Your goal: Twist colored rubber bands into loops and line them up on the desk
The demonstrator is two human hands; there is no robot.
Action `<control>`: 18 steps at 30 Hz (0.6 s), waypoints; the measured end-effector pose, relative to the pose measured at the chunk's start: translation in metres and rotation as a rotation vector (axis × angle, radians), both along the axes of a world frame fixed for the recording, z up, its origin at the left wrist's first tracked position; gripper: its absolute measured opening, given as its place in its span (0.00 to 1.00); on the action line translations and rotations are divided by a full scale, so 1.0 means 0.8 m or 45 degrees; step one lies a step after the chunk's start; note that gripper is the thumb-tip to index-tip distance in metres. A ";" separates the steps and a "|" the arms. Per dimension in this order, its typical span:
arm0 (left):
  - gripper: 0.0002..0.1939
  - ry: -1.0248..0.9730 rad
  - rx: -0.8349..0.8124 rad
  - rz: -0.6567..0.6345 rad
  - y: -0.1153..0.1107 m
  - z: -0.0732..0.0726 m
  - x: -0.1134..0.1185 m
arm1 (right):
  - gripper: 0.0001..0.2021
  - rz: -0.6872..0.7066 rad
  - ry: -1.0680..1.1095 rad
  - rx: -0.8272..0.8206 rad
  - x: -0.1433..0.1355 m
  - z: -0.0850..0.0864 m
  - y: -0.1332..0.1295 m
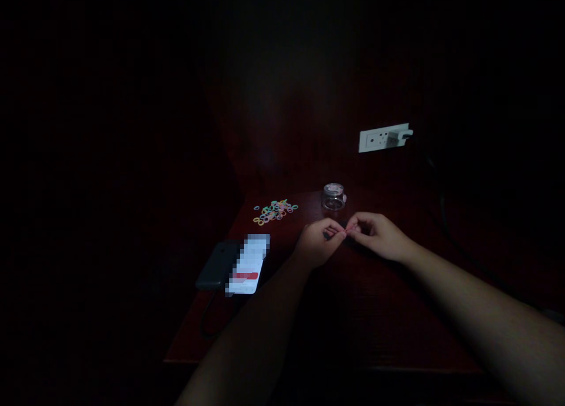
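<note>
My left hand (321,242) and my right hand (380,234) meet over the table, fingertips pinched together and nearly touching. Whatever sits between them is too small and dim to name, though a pinkish spot shows there. Just behind the hands stands a small clear round jar (334,201) with a patterned lid and a pink piece on its side. Left of the jar lies a loose pile of small coloured elastic bands (274,213), in yellow, pink, green and blue.
A lit phone (250,266) lies near my left forearm, beside a dark flat device (217,268) with a cable. The dark red table (375,335) meets a wall holding a white socket panel (373,140) with a plug (401,135). The surroundings are very dark.
</note>
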State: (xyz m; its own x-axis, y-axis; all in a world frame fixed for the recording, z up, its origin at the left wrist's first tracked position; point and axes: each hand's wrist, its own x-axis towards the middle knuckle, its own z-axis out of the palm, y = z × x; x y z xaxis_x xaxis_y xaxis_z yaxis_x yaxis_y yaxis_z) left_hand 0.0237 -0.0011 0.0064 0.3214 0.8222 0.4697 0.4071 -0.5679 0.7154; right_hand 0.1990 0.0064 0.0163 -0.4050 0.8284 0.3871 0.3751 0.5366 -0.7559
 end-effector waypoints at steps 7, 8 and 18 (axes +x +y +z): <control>0.06 0.035 0.073 0.037 -0.001 0.001 0.000 | 0.10 0.048 0.185 -0.158 0.000 -0.006 0.003; 0.06 0.040 0.083 0.040 -0.001 0.002 -0.001 | 0.09 0.050 0.196 -0.163 0.000 -0.006 0.003; 0.06 0.098 0.132 0.081 0.000 0.000 -0.002 | 0.08 0.087 0.223 -0.191 -0.002 -0.008 0.004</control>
State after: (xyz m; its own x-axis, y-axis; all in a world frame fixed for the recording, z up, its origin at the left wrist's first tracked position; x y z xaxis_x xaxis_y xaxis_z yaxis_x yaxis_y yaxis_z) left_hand 0.0224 -0.0010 0.0061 0.3083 0.7904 0.5293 0.4963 -0.6084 0.6193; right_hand 0.1976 0.0100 0.0096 -0.3994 0.8548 0.3313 0.1977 0.4332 -0.8794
